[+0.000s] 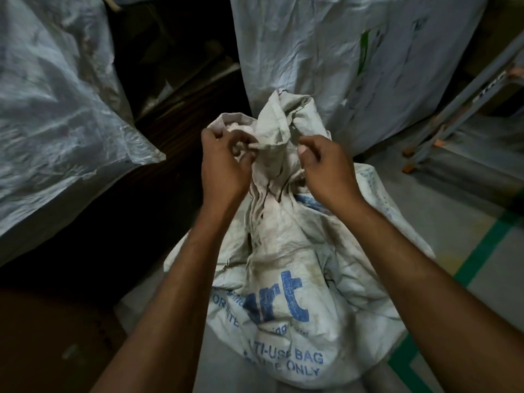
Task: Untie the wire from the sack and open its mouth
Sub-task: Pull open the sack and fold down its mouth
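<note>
Two hands are set at the bunched neck of the sack (283,285) on the floor (470,202): a fold is pinched by the left hand (224,163), probably for steadying; whether the curled right hand (321,168) holds anything cannot be told.

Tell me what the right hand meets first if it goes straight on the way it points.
The right hand points forward and left at the sack's bunched neck, the first thing in its line, just ahead of its curled fingers. Depth is unclear; they may already touch it.
</note>
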A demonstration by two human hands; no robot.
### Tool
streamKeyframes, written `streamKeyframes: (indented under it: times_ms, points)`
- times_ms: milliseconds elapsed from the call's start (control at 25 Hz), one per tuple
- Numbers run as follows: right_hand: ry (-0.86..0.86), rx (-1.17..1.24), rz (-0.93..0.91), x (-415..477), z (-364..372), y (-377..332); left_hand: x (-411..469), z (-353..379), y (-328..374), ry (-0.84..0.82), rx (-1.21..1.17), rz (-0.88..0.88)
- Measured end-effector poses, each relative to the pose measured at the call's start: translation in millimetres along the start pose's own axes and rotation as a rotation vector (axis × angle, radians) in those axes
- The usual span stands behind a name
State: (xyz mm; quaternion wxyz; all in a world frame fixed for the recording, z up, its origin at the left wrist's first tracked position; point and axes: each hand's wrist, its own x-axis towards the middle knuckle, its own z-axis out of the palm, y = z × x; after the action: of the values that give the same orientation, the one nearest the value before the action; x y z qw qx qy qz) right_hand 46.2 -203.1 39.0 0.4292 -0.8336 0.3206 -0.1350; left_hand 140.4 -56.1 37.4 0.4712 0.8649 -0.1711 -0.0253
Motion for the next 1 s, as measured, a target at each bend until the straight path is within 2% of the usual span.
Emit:
streamKeyframes:
  times_ms: [240,320,440,520,600,720,880,1000]
  points:
    - [-0.021,0.196,0.194,-48.0,-37.8,-58.1,-70.4,-41.2,63.4,-0.032,-0.169,-0.068]
    - [0.014,0.254,0.236,-69.6,-54.6,-74.5,-86.1,-54.5,85.5,-0.059,-0.275,-0.156]
    - [0.113,0.126,0.123,-107.1,-84.5,-101.5,-101.8,-73.3,123.6,-0.034,-0.456,-0.376]
    - [0.115,0.02,0.023,-126.0,-103.4,-119.1,-106.4,-82.8,149.9,0.046,-0.499,-0.419]
    - [0.016,-0.053,-0.018,-139.5,-119.8,-129.4,-107.8,-91.0,177.0,0.098,-0.527,-0.455]
    - [-0.172,-0.17,-0.045,-153.2,-143.4,-134.0,-105.3,-101.4,207.7,0.051,-0.604,-0.599]
    - [-0.047,-0.513,-0.192,-151.0,-179.7,-133.3,-103.8,-128.4,230.0,-0.124,-0.412,-0.497]
    - [-0.085,-0.551,-0.328,-138.5,-200.0,-138.5,-101.0,-152.6,237.3,-0.274,-0.336,-0.396]
